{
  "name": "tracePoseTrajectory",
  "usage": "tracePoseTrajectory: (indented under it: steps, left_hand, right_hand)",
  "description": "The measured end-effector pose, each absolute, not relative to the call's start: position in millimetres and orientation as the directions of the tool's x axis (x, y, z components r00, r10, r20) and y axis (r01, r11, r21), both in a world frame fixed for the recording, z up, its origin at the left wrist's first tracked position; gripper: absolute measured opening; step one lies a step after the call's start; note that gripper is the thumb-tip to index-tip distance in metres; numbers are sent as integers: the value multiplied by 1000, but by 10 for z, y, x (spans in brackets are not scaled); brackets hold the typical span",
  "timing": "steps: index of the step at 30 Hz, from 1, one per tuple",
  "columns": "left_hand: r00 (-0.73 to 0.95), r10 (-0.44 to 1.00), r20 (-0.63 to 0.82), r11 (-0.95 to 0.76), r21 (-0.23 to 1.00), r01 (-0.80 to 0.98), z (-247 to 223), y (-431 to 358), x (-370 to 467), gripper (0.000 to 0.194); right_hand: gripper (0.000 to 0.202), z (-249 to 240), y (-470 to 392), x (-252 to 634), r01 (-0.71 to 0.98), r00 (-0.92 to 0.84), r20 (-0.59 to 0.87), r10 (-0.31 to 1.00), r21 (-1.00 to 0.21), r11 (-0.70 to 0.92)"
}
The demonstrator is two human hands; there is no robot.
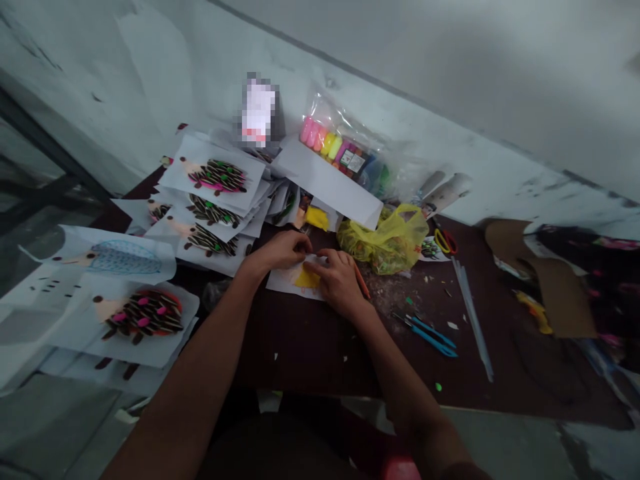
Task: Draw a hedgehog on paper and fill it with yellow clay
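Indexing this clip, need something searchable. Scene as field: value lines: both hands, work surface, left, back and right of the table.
left hand: fingers curled at the white sheet; grip unclear
right hand: fingers at the yellow patch on that sheet
surface: dark table
left: hedgehog-like pictures on stacked sheets
back: clear bag with coloured packs; yellow bag nearer
right: blue snips, scissors, clear sticks

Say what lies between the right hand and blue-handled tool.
Head view: an orange stick beside the right hand, then scrap-strewn tabletop before the blue-handled tool.
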State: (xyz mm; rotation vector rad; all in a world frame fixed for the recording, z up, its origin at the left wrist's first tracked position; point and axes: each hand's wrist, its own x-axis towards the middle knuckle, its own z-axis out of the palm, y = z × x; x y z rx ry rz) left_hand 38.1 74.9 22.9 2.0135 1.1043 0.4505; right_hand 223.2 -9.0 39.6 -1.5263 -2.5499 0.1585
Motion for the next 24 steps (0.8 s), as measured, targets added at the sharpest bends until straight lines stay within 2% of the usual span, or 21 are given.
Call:
tracePoseTrajectory:
  steps: [7, 17, 24]
  left_hand:
    - [559, 828, -37, -332, 771, 543, 218, 743, 380, 25]
    - [559, 827, -60, -302, 791, 532, 216, 739, 374, 26]
    - [557, 829, -44, -321, 778, 540, 222, 741, 374, 26]
  right_hand:
    - [47, 390, -118, 2258, 841, -481, 144, 865, -205, 501]
    - [35, 412, -155, 2240, 820, -561, 94, 822, -73, 568]
    - [38, 384, -155, 2293, 822, -542, 115, 832, -133, 554]
